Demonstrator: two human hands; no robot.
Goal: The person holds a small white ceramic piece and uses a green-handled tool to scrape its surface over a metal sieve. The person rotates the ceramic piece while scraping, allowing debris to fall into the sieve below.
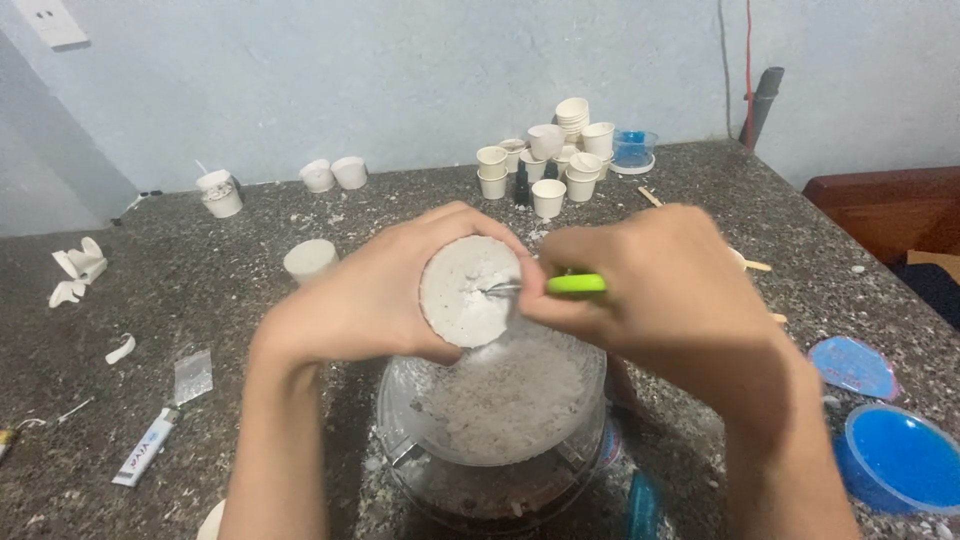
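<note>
1. Nearest to the camera stands a clear round bowl [495, 430], full of pale crumbled powder; it sits directly under both hands, so I judge that whatever falls from the work drops into it.
2. The left hand [375, 300] is wrapped around a white round mould [468, 291]; the fingers are curled closely around its sides, and the flat face is tilted toward the camera and over the bowl, probably to give the tool access.
3. The right hand [665, 290] is closed in a narrow grip on a tool with a green handle [575, 284]; its metal tip touches the white face of the mould, near the right edge.
4. On the right of the desk [300, 470] lie a blue dish [900, 458] and a blue lid [853, 366]; on the left lies a small white tube [145, 448].
5. A single white cup [310, 258] stands just behind the left hand.
6. Farthest away, near the wall, a group of white paper cups [555, 160] stands together, some stacked; more cups are well apart to the left.
</note>
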